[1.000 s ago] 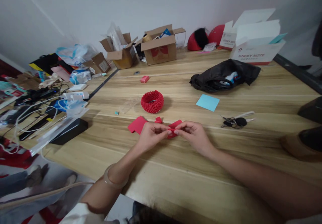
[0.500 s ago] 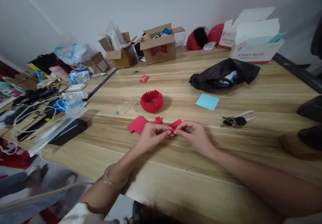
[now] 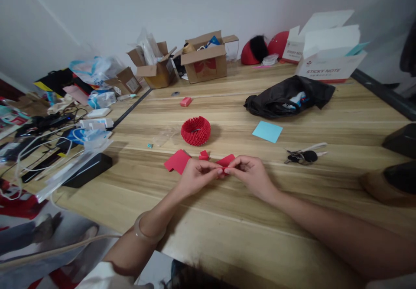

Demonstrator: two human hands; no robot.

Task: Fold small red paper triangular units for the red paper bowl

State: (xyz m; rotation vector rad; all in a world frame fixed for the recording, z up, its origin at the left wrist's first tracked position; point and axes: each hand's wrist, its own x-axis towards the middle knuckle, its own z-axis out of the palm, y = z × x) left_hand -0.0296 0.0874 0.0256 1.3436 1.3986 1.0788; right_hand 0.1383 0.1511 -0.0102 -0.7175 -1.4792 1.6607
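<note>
Between the fingertips of my left hand (image 3: 197,177) and my right hand (image 3: 251,175) is a small piece of red paper (image 3: 224,169), pinched from both sides and mostly hidden by the fingers. Just behind it a red paper strip (image 3: 226,159) lies on the table. Beside my left hand rests a larger red paper sheet (image 3: 177,161), partly covered by the fingers. A small folded red paper piece (image 3: 204,155) sits between these. Farther back stands a round red bowl of many folded paper units (image 3: 195,131).
A blue paper square (image 3: 268,131), a black bag (image 3: 289,96) and keys (image 3: 302,156) lie to the right. A red block (image 3: 186,102) lies behind the bowl. Cardboard boxes (image 3: 206,66) and a sticky note box (image 3: 329,66) line the wall. Cables and a black box (image 3: 89,170) are at left.
The small red paper between my fingertips shows less than before, looking narrower and more folded. Both hands have stayed almost in place.
</note>
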